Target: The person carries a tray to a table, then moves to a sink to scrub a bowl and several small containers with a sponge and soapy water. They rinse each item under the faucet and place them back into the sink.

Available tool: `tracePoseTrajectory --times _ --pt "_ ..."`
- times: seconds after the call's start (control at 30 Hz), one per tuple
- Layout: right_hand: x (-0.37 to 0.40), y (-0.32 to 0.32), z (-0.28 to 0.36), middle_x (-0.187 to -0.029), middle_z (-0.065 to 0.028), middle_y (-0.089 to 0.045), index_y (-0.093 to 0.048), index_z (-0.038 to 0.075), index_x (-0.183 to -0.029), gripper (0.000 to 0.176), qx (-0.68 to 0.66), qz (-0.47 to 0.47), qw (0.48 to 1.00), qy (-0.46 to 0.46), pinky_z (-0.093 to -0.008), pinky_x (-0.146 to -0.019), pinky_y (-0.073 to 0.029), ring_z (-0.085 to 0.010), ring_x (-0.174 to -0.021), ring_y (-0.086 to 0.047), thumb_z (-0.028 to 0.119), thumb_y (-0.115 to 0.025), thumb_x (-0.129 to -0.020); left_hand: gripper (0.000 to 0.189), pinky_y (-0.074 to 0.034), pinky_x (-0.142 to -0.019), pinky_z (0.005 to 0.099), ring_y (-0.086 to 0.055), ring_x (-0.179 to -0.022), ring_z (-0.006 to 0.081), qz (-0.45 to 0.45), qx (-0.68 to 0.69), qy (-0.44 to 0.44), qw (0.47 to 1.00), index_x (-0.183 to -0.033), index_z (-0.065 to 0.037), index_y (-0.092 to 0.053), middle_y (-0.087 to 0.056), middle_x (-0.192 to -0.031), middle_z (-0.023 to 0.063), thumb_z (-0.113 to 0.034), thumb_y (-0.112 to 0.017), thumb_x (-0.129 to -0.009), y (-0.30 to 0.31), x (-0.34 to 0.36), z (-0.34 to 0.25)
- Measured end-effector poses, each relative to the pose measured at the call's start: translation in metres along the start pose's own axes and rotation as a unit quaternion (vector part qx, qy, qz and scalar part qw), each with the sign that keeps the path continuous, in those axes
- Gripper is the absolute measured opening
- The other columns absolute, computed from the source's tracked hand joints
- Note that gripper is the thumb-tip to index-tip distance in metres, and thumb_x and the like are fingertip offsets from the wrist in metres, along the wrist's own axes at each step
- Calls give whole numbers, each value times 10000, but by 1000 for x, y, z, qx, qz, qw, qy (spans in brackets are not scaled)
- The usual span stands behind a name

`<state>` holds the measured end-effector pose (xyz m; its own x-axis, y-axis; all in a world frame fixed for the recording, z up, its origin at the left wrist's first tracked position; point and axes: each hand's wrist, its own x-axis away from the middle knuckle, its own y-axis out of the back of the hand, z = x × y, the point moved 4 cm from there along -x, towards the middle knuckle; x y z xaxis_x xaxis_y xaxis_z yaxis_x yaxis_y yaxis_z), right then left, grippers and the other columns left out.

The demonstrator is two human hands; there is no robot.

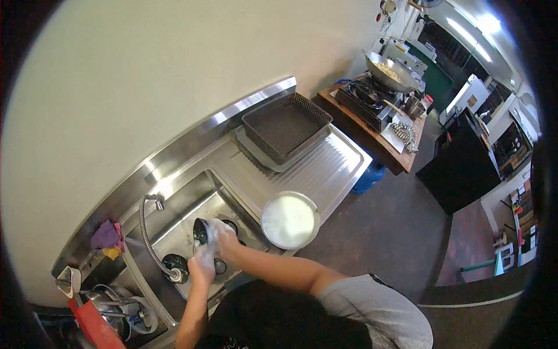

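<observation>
Over the sink basin (200,200), both my hands are together and covered in white suds. My left hand (203,259) is closed at the lower end of a small dark bowl (200,229), which is tilted. My right hand (223,234) presses against the bowl's side with its fingers curled. Foam hides those fingertips and anything between them and the bowl. Below my hands, more dark round dishes (220,266) lie in the basin. A flexible faucet hose (145,232) hangs down to another dark dish (175,264) on the left.
A round pan of foamy, whitish liquid (289,221) stands at the drainboard's edge. Behind it a dark perforated basket (287,128) rests on a tray. Purple cloth (106,235) and a dish rack (119,314) are left. A wok (388,72) sits on the far stove.
</observation>
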<state>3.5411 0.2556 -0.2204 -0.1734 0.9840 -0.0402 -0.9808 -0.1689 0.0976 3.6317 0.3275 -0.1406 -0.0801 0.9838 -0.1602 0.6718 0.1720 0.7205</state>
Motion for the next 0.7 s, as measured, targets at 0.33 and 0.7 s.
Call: tracePoseTrajectory --times 0.33,0.7 --pt "30 8 91 -1032 -98 -592 -556 69 -1045 250 -25 -7 999 26 -356 -864 -424 -238 -988 -538 209 -467 -858 129 -468 -623 362 -604 -698 330 -72 91 78 990 -845 -14 -637 -610 -742 205 -56 -552 -759 7 -3 -5" --pt "-14 8 4 -835 -105 -627 -607 52 -834 137 -29 2 997 65 -382 -752 -452 -257 -799 -586 119 -487 -829 238 -415 -544 365 -542 -572 269 -28 52 77 995 -669 -7 -563 -548 -608 149 -219 -600 -769 21 11 -2"
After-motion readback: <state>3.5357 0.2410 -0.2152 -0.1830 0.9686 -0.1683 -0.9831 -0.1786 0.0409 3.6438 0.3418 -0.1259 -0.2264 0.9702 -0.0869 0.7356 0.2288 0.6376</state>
